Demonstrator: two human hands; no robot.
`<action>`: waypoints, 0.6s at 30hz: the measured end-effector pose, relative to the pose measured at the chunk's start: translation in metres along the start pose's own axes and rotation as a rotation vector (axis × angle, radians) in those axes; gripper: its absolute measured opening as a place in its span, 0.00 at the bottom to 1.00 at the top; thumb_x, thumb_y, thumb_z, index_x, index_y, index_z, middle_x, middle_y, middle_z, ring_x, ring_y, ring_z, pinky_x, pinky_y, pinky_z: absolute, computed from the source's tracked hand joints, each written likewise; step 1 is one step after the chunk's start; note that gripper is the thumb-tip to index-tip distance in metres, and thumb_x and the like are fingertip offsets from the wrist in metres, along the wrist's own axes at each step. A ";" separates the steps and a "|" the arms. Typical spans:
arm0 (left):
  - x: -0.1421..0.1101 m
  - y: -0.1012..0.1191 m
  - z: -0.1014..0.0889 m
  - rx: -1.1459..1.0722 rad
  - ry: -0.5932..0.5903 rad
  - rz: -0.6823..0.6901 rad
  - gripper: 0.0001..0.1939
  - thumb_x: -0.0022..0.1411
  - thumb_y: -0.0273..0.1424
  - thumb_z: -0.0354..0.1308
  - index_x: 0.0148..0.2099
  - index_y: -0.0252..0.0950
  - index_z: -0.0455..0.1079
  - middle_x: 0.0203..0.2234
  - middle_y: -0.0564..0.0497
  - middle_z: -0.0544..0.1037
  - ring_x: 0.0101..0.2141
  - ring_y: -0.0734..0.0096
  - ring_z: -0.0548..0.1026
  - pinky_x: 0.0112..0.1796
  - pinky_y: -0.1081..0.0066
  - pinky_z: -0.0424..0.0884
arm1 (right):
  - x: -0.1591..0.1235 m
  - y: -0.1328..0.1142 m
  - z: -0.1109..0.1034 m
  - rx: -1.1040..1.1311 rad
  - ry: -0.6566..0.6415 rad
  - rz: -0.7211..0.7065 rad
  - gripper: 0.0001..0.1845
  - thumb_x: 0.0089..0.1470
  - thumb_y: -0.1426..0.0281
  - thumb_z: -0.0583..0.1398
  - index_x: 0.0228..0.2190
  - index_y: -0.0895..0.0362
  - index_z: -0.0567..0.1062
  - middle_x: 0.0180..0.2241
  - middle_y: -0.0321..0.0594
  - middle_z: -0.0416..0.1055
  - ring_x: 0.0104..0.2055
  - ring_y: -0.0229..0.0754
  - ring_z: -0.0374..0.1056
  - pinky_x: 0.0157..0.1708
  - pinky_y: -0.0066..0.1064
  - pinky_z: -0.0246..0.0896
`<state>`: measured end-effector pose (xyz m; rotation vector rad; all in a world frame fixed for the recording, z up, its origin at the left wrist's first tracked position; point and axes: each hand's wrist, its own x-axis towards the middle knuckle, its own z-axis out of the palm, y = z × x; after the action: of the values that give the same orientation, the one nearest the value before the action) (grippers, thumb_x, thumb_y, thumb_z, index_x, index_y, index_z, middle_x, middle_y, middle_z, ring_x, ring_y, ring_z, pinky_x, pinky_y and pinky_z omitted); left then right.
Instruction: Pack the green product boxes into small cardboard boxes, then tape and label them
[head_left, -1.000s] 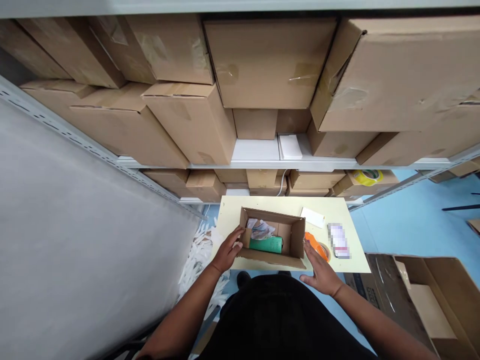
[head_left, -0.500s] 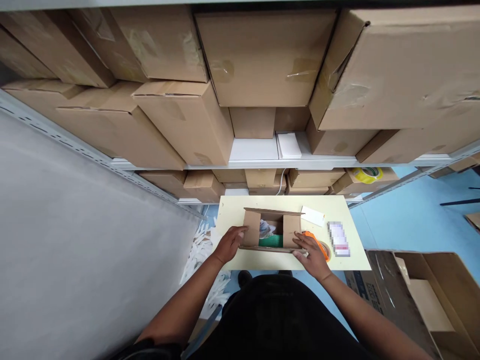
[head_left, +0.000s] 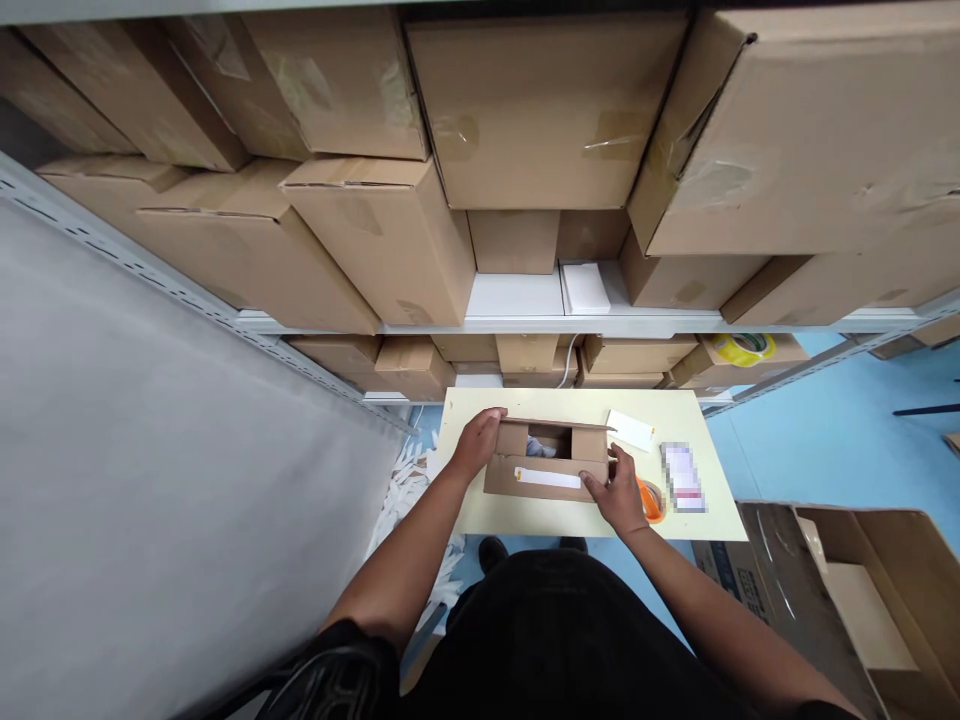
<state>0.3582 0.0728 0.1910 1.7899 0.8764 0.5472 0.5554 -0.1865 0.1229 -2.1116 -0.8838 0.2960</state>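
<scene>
One grip, the right hand [head_left: 618,492], is closed on the right end of a small cardboard carton [head_left: 501,476] on the worktop [head_left: 686,408], thumb on its near flap (white label [head_left: 549,479] along it). An orange tape dispenser [head_left: 644,493] lies alongside. The left hand [head_left: 478,442] curls at the carton's far left corner; whether it grips, I cannot tell. Cardboard boxes [head_left: 547,110] line the shelves [head_left: 517,295] beyond.

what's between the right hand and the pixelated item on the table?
An orange tape dispenser, partly hidden by the right hand. Shows in the head view.
</scene>
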 end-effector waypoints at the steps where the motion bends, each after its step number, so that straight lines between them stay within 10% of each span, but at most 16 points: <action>1: -0.001 0.000 0.001 0.046 0.008 0.018 0.25 0.75 0.47 0.45 0.53 0.36 0.76 0.51 0.42 0.80 0.53 0.58 0.76 0.58 0.58 0.69 | -0.001 0.000 0.001 0.009 0.013 0.006 0.43 0.56 0.49 0.64 0.64 0.58 0.59 0.54 0.53 0.65 0.42 0.50 0.67 0.47 0.50 0.70; 10: -0.032 -0.046 0.021 0.487 0.044 0.443 0.11 0.71 0.31 0.53 0.49 0.38 0.77 0.46 0.43 0.78 0.61 0.53 0.68 0.63 0.48 0.67 | -0.003 -0.001 -0.016 0.007 -0.020 -0.052 0.32 0.62 0.51 0.59 0.60 0.55 0.67 0.54 0.52 0.70 0.45 0.51 0.72 0.49 0.48 0.71; 18: -0.030 -0.051 0.025 0.580 0.045 0.478 0.16 0.67 0.22 0.51 0.49 0.38 0.77 0.47 0.42 0.77 0.63 0.52 0.67 0.62 0.46 0.69 | -0.042 0.077 -0.052 -0.604 -0.243 0.125 0.21 0.63 0.59 0.55 0.52 0.56 0.76 0.56 0.53 0.73 0.53 0.57 0.71 0.52 0.45 0.65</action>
<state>0.3412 0.0449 0.1353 2.5569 0.6718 0.6806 0.5878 -0.2788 0.0950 -2.7381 -1.0824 0.3925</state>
